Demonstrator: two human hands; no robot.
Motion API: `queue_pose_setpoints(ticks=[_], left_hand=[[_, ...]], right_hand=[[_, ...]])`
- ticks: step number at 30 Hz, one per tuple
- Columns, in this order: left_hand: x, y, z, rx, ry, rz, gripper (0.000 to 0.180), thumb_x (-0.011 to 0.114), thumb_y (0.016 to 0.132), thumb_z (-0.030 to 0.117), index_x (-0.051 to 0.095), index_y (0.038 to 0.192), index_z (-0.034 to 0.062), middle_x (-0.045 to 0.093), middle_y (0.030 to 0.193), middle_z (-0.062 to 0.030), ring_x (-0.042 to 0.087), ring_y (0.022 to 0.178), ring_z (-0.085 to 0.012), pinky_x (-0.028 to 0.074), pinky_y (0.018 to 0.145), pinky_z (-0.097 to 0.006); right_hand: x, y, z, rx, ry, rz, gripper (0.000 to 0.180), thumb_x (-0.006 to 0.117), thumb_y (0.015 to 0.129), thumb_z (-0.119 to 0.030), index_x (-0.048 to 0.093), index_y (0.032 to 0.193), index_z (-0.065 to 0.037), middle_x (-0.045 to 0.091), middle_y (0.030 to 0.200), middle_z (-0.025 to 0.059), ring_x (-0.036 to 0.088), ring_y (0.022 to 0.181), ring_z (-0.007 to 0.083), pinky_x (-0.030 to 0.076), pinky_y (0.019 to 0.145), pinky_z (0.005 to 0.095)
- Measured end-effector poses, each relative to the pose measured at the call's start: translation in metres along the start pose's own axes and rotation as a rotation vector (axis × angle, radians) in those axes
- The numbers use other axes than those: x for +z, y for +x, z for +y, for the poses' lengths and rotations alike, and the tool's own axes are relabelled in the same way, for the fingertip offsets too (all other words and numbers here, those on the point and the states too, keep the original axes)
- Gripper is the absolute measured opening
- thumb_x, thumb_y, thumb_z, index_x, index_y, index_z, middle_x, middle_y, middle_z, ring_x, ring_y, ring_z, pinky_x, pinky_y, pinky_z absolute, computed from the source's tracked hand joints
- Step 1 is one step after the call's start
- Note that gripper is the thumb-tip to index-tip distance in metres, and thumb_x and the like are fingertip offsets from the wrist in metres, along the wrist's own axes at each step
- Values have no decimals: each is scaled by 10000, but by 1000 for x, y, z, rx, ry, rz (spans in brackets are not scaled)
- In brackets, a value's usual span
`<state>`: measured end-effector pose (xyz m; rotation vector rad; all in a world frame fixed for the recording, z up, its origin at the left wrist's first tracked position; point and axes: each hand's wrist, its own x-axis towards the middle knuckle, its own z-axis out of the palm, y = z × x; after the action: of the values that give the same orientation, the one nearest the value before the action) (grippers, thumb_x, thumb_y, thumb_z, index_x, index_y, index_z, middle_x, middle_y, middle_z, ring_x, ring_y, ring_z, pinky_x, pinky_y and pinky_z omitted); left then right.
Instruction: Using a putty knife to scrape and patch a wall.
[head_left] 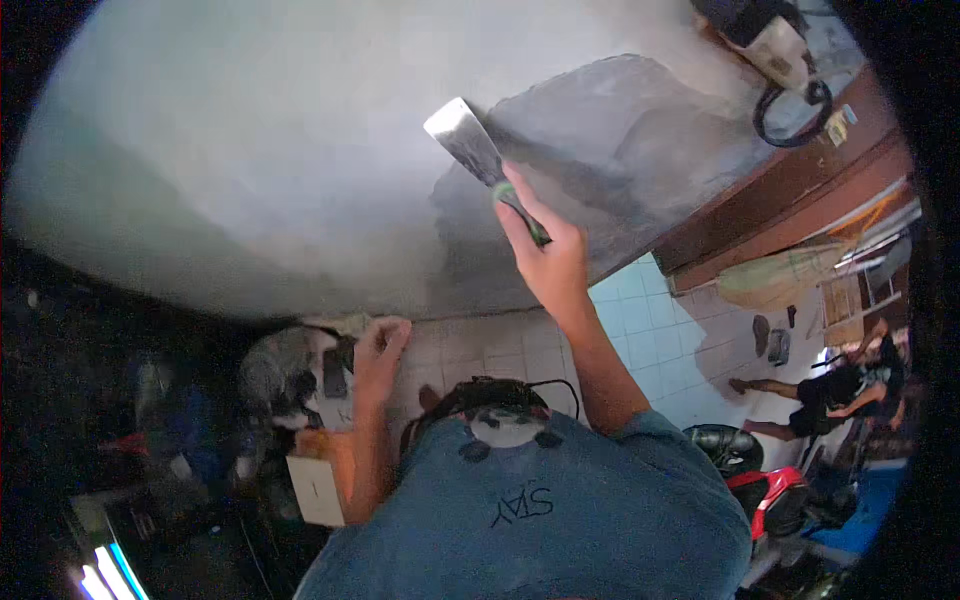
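My right hand (548, 250) is wrapped around the handle of a putty knife (468, 140). Its wide metal blade points up and to the left, in front of a pale wall (280, 140). Right of the blade, a darker grey patch (590, 120) with an uneven edge covers part of that wall. Lower down at the left, my left hand (380, 350) is close to the wall's bottom edge, its fingers curled in. What those fingers hold, if anything, is hidden.
A brown wooden frame (720, 225) borders the wall at the right, below a dark device with a looped cable (792, 110). Beyond it, a person (860, 390) is on the tiled floor (650, 320). A red and black motorcycle (775, 495) stands lower right; a white box (315, 490) is at lower left.
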<state>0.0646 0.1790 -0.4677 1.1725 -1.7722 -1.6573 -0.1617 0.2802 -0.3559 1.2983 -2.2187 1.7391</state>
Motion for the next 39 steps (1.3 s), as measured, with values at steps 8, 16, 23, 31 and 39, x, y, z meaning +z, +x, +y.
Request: queue_pose_setpoints(ticks=[8,16,23,31,39], left_hand=[[-6,-8,-11,2,-70,34,198,652,907,211,639,975,25,586,830,16,504,734,-75,424,680,-240],[-21,2,-30,141,-9,96,208,653,901,219,648,985,30,607,854,-10,531,777,-89,437,712,-254],[-34,1,-12,-56,-8,20,204,644,908,214,647,988,26,601,850,-6,524,788,-98,432,748,-260],[-44,30,-11,-105,-121,-168,249,525,961,267,653,989,55,513,762,22,473,700,-108,391,672,-254],[-85,52,-39,-207,-192,30,209,508,942,223,657,973,78,456,704,29,435,640,-102,366,610,-258]], right_hand=[[-5,4,16,-8,-56,5,374,666,879,-111,614,1245,-54,667,1131,178,628,1086,171,459,919,293],[-27,1,17,32,-147,-55,381,670,883,-131,615,1258,-102,671,1143,154,633,1073,170,464,906,302],[-26,-35,0,307,-124,-94,372,664,894,-143,617,1260,-101,670,1148,166,614,1016,136,459,899,293],[-49,-89,25,432,-250,-39,663,611,863,-57,346,1471,-84,597,1171,100,556,888,136,458,819,277],[-64,-130,37,813,-256,82,279,700,852,-146,540,1059,-49,558,681,10,478,540,78,380,484,237]])
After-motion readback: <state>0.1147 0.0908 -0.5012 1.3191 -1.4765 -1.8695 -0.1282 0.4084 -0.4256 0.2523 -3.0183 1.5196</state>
